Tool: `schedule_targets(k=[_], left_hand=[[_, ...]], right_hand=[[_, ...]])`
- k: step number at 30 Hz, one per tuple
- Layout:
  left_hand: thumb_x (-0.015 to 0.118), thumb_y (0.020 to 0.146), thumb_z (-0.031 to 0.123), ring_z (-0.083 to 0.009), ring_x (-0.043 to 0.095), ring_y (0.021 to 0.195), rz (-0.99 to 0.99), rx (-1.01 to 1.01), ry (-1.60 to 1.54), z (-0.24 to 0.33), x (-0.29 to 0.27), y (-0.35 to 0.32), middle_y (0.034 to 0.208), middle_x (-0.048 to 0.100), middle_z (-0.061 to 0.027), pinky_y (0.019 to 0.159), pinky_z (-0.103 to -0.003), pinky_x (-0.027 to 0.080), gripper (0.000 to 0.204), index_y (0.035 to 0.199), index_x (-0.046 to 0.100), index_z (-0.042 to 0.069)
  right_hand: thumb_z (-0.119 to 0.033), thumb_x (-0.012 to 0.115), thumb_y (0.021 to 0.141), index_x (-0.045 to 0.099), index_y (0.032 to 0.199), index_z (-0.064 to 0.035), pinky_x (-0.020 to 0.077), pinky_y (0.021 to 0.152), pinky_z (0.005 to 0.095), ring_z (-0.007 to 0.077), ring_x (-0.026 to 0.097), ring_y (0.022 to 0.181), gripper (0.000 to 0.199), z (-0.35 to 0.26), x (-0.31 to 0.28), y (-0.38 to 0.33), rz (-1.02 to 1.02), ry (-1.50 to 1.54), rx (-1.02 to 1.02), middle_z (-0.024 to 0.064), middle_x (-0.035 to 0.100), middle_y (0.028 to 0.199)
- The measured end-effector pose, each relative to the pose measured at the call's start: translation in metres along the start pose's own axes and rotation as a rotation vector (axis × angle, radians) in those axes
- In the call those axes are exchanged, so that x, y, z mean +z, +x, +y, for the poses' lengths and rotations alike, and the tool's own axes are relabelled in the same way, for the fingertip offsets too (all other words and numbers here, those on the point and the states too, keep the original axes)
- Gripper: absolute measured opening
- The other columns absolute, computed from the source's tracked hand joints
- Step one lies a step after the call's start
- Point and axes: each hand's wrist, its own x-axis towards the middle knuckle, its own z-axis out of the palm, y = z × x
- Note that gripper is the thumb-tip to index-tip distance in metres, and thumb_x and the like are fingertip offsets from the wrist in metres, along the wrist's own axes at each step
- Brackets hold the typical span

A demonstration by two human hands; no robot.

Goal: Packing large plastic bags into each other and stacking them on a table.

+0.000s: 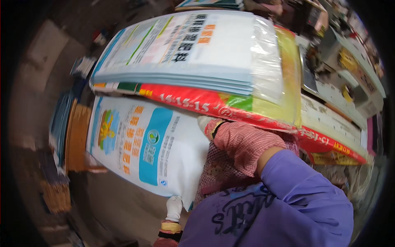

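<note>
A white printed sack [181, 136] with a blue band and orange lettering hangs flat in front of me, beside the table. At its near lower corner my left hand [174, 209], in a white glove, is closed on the edge. My right hand [205, 125], also white-gloved under a red checked sleeve cover, grips the sack's other corner, close to the table edge; most of its fingers are hidden. Just beyond lies a pile of similar white sacks [222, 49], stacked evenly on red and yellow plastic sacks [185, 101].
A beige machine [349, 70] stands on the worktable [329, 119] at the right. To the left is a wooden stool or frame [78, 138] beside a bundle of folded blue-white sacks [61, 127]. Another person's hand [271, 7] shows at the far edge.
</note>
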Motion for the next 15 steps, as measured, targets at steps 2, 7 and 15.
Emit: schedule_targets(k=[2,7,15], left_hand=[[0.050,0.081,0.024,-0.0249,0.060,0.061,-0.124,-0.136,0.128,0.029,-0.025,0.007,0.061,0.059,-0.0155,0.059,-0.035,0.046,0.029,0.068,0.058,-0.001],[0.052,0.084,0.025,-0.0278,0.060,0.070,-0.532,0.336,0.617,0.028,-0.108,0.079,0.068,0.061,-0.0150,0.062,-0.033,0.047,0.024,0.083,0.062,0.003],[0.056,0.085,0.015,-0.0059,0.050,0.064,-0.492,0.740,0.073,0.441,-0.078,0.174,0.071,0.057,0.0008,0.061,-0.021,0.042,0.017,0.088,0.061,-0.001]], right_hand=[[-0.012,0.061,0.064,0.067,0.073,-0.0040,0.0465,0.047,0.0423,0.0262,0.061,0.058,0.014,0.001,-0.001,-0.001,0.054,0.013,0.076,0.0136,0.061,0.065],[-0.013,0.061,0.064,0.067,0.073,-0.0041,0.0456,0.045,0.0429,0.0261,0.060,0.056,0.014,-0.004,-0.003,-0.024,0.190,0.027,0.234,0.0139,0.061,0.066],[-0.013,0.060,0.064,0.066,0.072,-0.0042,0.0440,0.042,0.0438,0.0261,0.059,0.054,0.013,0.006,0.006,-0.065,0.365,-0.079,0.402,0.0145,0.061,0.066]])
